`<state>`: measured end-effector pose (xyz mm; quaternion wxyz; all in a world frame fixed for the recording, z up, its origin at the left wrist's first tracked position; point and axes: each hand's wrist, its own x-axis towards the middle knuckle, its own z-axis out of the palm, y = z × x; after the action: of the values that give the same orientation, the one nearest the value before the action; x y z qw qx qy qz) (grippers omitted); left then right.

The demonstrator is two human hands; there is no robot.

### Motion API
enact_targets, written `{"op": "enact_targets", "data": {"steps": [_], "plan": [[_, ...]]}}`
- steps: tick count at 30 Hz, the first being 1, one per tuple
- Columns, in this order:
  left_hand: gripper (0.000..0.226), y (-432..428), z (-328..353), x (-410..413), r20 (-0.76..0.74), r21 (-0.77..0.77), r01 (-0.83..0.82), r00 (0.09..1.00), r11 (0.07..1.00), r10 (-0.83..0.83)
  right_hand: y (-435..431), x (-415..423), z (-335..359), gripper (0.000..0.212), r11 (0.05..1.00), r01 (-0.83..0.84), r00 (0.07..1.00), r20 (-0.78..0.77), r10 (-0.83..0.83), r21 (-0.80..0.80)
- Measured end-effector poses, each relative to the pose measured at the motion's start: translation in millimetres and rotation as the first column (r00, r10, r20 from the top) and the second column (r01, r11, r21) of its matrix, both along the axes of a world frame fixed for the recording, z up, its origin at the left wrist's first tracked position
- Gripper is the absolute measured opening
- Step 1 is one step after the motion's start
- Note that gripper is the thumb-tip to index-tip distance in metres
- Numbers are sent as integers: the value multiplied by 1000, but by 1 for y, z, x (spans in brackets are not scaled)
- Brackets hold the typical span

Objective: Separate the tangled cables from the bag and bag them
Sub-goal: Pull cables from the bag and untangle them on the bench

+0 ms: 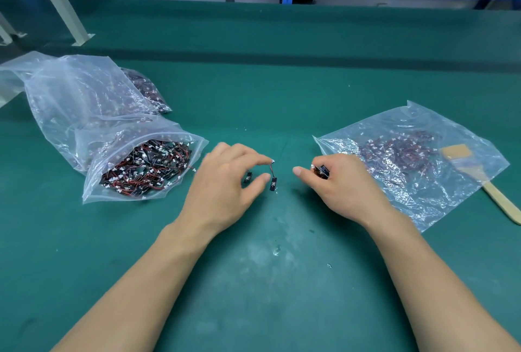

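Left hand (225, 179) pinches one cable (273, 176), dangling free; right hand (338, 182) clutches what looks like several. Recommend checking for snags, then dropping into right bag (456, 182).

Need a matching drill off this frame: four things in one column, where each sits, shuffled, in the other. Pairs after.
1. dangling cable
2. second cable
3. stuffed bag
4. brush

A. far right, handle sticking out past the flat bag
B. pinched by the left hand
C. left of both hands, mouth open
D. gripped in the right hand

Pairs: 1-B, 2-D, 3-C, 4-A
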<state>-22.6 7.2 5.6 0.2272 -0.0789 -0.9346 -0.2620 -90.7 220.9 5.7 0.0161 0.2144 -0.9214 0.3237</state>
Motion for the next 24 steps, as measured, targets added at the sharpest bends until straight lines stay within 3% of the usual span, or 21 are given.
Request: {"op": "enact_targets", "data": {"steps": [3, 7, 9, 18, 24], "plan": [[23, 25, 4, 10, -64, 38, 101, 993, 994, -98, 0, 5, 5, 53, 992, -118, 993, -5, 119, 40], [14, 41, 6, 15, -107, 61, 187, 978, 980, -180, 3, 10, 10, 20, 964, -259, 965, 67, 255, 62], [8, 42, 6, 16, -126, 55, 206, 972, 977, -198, 4, 12, 12, 16, 954, -296, 953, 87, 291, 51], [6, 39, 5, 12, -189, 16, 223, 958, 975, -217, 5, 13, 15, 29, 948, -318, 938, 151, 313, 12], [9, 34, 5, 8, -164, 99, 245, 960, 965, -227, 3, 14, 15, 54, 955, -297, 939, 176, 296, -23]]}}
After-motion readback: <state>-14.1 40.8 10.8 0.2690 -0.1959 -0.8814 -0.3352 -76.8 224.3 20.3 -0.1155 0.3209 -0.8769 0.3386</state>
